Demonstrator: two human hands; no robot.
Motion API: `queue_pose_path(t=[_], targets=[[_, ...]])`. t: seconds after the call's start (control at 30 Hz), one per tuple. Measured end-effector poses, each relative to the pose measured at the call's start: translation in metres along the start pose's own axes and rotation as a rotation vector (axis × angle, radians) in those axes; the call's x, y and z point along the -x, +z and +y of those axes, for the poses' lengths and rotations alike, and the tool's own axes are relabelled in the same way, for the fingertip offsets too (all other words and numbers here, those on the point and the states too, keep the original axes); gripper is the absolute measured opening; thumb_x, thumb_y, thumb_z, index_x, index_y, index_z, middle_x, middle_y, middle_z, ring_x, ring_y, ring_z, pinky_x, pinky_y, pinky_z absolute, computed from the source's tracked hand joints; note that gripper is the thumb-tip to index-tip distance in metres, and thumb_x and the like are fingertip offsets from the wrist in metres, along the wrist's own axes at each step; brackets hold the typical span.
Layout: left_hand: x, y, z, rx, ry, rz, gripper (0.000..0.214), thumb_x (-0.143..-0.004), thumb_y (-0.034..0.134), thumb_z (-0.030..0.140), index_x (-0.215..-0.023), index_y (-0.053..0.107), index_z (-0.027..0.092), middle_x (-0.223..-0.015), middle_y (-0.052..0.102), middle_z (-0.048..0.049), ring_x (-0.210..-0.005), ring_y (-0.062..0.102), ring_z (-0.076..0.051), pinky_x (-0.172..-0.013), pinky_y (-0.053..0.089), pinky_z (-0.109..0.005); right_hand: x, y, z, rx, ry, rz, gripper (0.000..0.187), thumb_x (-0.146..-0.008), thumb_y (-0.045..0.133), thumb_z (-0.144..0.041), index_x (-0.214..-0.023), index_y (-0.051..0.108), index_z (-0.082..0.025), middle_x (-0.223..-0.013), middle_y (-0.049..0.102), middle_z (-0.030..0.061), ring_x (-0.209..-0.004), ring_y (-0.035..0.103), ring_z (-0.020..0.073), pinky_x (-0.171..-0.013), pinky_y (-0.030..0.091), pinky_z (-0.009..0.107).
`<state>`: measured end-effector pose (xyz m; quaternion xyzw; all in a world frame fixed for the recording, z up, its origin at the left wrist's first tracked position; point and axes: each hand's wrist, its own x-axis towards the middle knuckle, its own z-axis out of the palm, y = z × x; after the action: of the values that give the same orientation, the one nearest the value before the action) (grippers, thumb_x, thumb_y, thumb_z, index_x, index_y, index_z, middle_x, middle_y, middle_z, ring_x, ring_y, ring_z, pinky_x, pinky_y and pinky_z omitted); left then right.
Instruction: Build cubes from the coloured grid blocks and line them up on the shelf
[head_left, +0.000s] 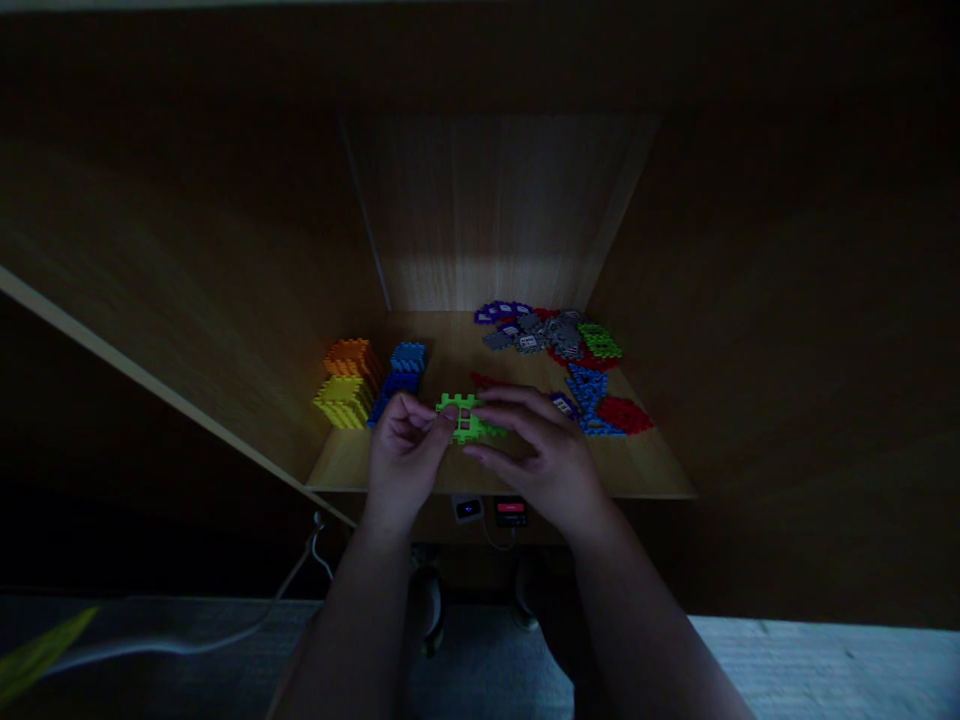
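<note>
A bright green notched interlocking tile point(466, 424) with a window-like cutout is held up above the front of the shelf. My left hand point(407, 450) pinches its left side, thumb lying on the face. From the right, my right hand point(541, 440) curves around the tile, with fingertips at its right edge and the thumb by its lower edge. More green shows just under the right fingers; whether it is a second tile I cannot tell. Behind my left hand stand dark blue tiles point(397, 384). A red piece point(487, 381) lies partly hidden beyond my right hand.
Orange tiles point(349, 355), yellow tiles point(343, 400) and lighter blue tiles point(409, 357) are stacked at left. Grey tiles point(562, 335), purple tiles point(504, 311), green tiles point(598, 340), blue tiles point(589, 385) and red tiles point(624, 414) are piled at right. Wooden walls enclose the shelf point(435, 478).
</note>
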<state>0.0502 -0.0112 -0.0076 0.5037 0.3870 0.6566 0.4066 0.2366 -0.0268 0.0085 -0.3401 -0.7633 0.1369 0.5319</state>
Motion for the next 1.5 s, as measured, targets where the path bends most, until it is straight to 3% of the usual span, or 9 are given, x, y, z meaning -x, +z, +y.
queue_pose_path(t=[0.27, 0.37, 0.47, 0.63, 0.9, 1.5], targets=[[0.000, -0.002, -0.002, -0.004, 0.008, -0.016, 0.044, -0.089, 0.087, 0.048, -0.078, 0.054, 0.021, -0.067, 0.059, 0.0057, -0.060, 0.054, -0.009, -0.062, 0.046, -0.021, 0.000, -0.002, 0.001, -0.010, 0.024, -0.026, 0.033, -0.092, 0.088, -0.036, -0.123, 0.076, -0.038, -0.134, 0.078, 0.0032, -0.124, 0.075, 0.0267, -0.107, 0.063, 0.049], [0.000, -0.002, -0.002, 0.034, -0.002, -0.027, 0.036, -0.092, 0.084, 0.048, -0.088, 0.059, 0.023, -0.075, 0.062, 0.0044, -0.067, 0.059, -0.011, -0.066, 0.051, -0.022, 0.000, -0.008, 0.007, -0.007, 0.047, 0.000, 0.032, -0.092, 0.088, -0.035, -0.120, 0.074, -0.036, -0.130, 0.079, 0.0029, -0.122, 0.075, 0.0270, -0.106, 0.061, 0.049], [-0.002, -0.001, -0.004, 0.073, -0.009, -0.032, 0.030, -0.095, 0.079, 0.048, -0.102, 0.060, 0.025, -0.091, 0.070, 0.0006, -0.078, 0.067, -0.015, -0.075, 0.058, -0.028, 0.003, -0.015, 0.018, 0.021, 0.155, 0.066, 0.032, -0.092, 0.087, -0.036, -0.120, 0.073, -0.036, -0.126, 0.078, 0.0036, -0.120, 0.074, 0.0285, -0.106, 0.059, 0.051], [-0.005, 0.000, -0.008, -0.071, 0.051, -0.011, 0.023, -0.092, 0.079, 0.036, -0.099, 0.062, 0.024, -0.095, 0.068, -0.0015, -0.086, 0.067, -0.016, -0.079, 0.056, -0.028, 0.008, -0.019, 0.036, 0.036, 0.306, 0.110, 0.036, -0.092, 0.086, -0.039, -0.124, 0.070, -0.034, -0.128, 0.075, 0.0061, -0.120, 0.071, 0.0299, -0.109, 0.058, 0.054], [-0.005, 0.000, -0.007, -0.192, 0.060, -0.105, 0.015, -0.090, 0.076, 0.021, -0.101, 0.065, 0.023, -0.096, 0.069, -0.0016, -0.090, 0.068, -0.016, -0.085, 0.054, -0.028, 0.006, -0.015, 0.039, 0.020, 0.311, 0.033, 0.038, -0.093, 0.084, -0.038, -0.126, 0.067, -0.034, -0.132, 0.075, 0.0052, -0.126, 0.070, 0.0283, -0.115, 0.055, 0.054], [-0.003, -0.001, -0.012, -0.261, 0.062, -0.193, 0.014, -0.094, 0.073, 0.020, -0.107, 0.068, 0.023, -0.103, 0.071, -0.0029, -0.095, 0.068, -0.017, -0.088, 0.054, -0.029, 0.006, -0.017, 0.041, 0.040, 0.333, -0.008, 0.039, -0.095, 0.082, -0.039, -0.130, 0.065, -0.032, -0.136, 0.075, 0.0057, -0.130, 0.070, 0.0274, -0.116, 0.054, 0.051]])
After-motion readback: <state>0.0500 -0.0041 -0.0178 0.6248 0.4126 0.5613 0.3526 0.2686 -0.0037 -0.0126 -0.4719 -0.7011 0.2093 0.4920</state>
